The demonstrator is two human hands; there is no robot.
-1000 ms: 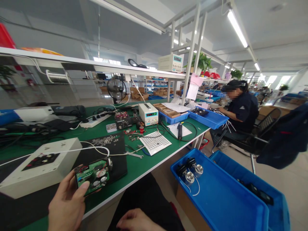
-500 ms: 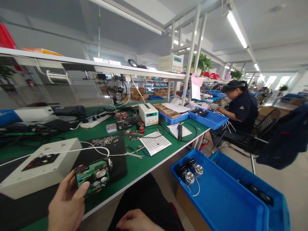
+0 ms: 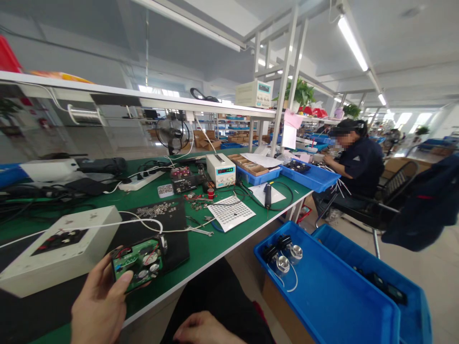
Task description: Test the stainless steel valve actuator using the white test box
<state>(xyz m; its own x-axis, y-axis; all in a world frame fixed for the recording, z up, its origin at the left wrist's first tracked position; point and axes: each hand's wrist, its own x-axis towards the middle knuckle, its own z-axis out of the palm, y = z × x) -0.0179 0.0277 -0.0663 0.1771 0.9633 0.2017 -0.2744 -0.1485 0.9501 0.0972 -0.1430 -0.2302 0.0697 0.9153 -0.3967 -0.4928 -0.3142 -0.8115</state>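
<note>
My left hand (image 3: 103,296) is closed around a circuit board in a black housing (image 3: 138,265), thumb pressed on its lower left corner. The green face with red wires and round silver parts is turned toward me. A round metal fitting sits at its upper right, where a white cable (image 3: 143,221) joins. My right hand (image 3: 204,328) rests over my dark-clothed lap, its fingers loosely curled and partly cut off by the bottom edge; nothing shows in it. Beside the left hand stands a pale box (image 3: 96,229) with an opening in its top.
On the green bench lie a black mat (image 3: 175,248), a wrench (image 3: 201,231), a white perforated sheet (image 3: 233,212), a power supply (image 3: 220,171) and an electric screwdriver (image 3: 267,196). A blue tray (image 3: 322,286) with two metal-capped units stands low at right. A co-worker (image 3: 362,157) sits beyond.
The power supply's displayed reading differs slightly. Both hands and the held circuit board stay practically where they were.
</note>
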